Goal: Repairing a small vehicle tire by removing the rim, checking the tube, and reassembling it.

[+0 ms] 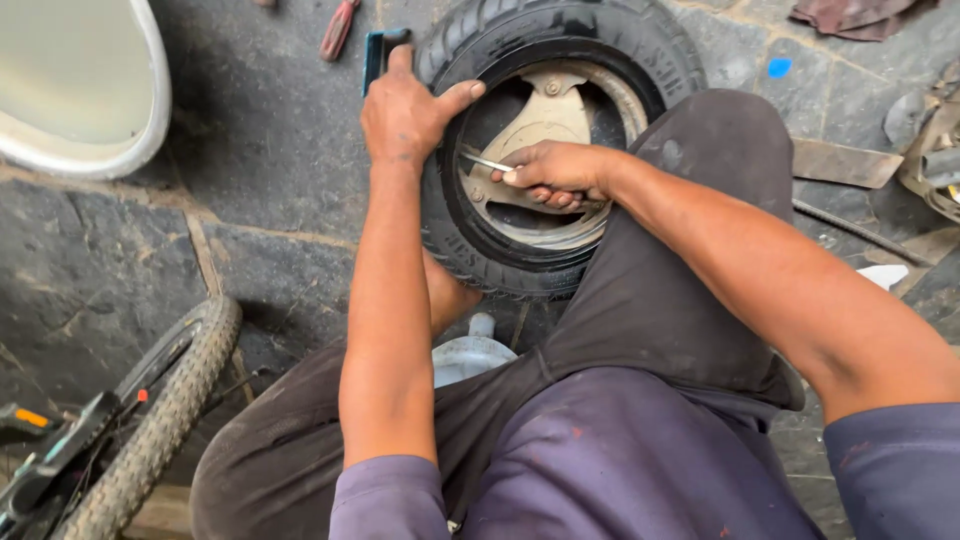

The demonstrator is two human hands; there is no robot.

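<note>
Dark stone floor bore a small black rubber tyre (480, 250) at upper centre; left hand (405, 115) pressed it, fingers spread, while right hand (555, 172), fingers clenched, levered a thin steel tool (487, 162) likely to slip.

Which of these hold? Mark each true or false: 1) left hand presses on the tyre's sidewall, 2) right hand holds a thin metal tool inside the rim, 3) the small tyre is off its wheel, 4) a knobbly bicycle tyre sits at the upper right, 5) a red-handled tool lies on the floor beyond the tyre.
1) True: the left hand lies flat on the small tyre.
2) True: the right hand grips a thin metal tool against the wheel.
3) False: it is mounted on the wheel.
4) False: the bicycle tyre is at lower left.
5) True: the red-handled tool lies on the stone floor.
</note>
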